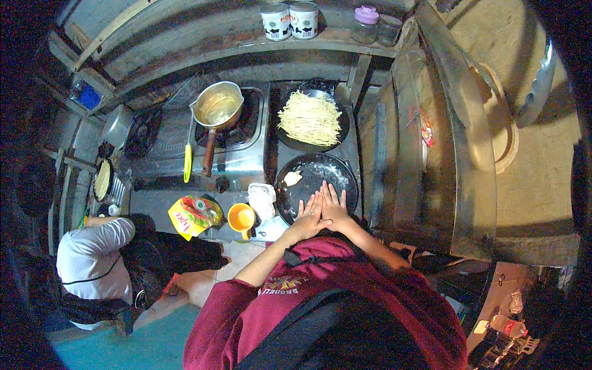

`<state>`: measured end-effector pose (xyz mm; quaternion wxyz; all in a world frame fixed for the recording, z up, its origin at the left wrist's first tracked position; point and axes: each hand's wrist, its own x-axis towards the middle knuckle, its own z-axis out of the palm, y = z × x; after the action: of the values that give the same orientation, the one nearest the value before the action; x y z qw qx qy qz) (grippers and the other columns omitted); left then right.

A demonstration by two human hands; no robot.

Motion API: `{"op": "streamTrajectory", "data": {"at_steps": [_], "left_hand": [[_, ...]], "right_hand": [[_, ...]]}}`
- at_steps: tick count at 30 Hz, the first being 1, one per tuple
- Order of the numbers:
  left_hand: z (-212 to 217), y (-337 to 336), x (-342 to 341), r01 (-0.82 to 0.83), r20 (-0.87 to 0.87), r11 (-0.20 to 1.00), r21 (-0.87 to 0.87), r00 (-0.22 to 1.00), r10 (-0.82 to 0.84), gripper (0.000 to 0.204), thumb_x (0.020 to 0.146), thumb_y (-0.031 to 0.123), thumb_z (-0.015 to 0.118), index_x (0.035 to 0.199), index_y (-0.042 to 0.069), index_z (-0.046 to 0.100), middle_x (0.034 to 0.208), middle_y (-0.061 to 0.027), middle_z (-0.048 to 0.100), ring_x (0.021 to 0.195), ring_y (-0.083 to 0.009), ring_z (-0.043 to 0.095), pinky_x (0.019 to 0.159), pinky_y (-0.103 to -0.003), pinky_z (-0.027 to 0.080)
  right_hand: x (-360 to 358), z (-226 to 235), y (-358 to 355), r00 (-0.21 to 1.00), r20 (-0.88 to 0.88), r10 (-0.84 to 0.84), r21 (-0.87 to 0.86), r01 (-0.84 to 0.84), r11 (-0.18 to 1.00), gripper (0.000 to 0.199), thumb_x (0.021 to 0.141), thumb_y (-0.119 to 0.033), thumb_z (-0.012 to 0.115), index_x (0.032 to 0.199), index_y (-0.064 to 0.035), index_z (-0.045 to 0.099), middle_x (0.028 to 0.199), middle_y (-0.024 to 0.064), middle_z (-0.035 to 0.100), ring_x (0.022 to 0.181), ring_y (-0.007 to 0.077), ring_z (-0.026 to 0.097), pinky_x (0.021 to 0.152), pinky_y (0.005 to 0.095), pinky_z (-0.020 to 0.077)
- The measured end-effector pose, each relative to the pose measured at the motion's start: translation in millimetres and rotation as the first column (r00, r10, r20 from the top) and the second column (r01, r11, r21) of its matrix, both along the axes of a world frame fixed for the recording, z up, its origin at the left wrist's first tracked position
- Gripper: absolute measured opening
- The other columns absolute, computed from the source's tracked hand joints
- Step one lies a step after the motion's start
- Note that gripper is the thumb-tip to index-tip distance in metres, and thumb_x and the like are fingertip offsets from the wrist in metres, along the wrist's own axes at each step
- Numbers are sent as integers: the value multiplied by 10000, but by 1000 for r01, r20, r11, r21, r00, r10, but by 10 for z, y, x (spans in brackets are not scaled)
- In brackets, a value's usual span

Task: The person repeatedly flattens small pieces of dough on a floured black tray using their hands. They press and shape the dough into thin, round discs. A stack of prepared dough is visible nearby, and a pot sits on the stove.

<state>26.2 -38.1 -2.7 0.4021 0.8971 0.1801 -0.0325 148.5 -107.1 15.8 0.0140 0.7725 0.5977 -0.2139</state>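
A dark round pan (333, 171) dusted with white powder lies right in front of me. On its left part sits a small pale lump of dough (292, 178). My left hand (307, 223) and my right hand (335, 211) meet over the pan's near edge, touching each other, with fingers stretched out and pointing away. No object shows in either hand, though the space beneath the palms is hidden. Just beyond, a second dark pan (284, 137) bears a heap of thin pale strips (310, 120), which look like raw noodles.
Left of the pan are a white plastic bag (262, 200), an orange cup (241, 217) and a yellow-red packet (194, 216). A saucepan (218, 110) stands on the gas stove (250, 154), beside a yellow-handled tool (187, 163). Another person (95, 265) sits at far left. Cans (290, 21) line the back shelf.
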Motion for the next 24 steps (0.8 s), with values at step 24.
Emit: {"op": "streamTrajectory", "data": {"at_steps": [24], "left_hand": [[-82,234,233,-269,173,933,241,957,231,522,837,319,508,1250,23,392,1411,-224,178,1304,-369,178,1030,-542,157]], "right_hand": [[157,-46,-2,974,-53,-219,398,222,890,621,719,-239,622,1248,-14,388,1360,146,281,1276,322,220,1024,571,91]]}}
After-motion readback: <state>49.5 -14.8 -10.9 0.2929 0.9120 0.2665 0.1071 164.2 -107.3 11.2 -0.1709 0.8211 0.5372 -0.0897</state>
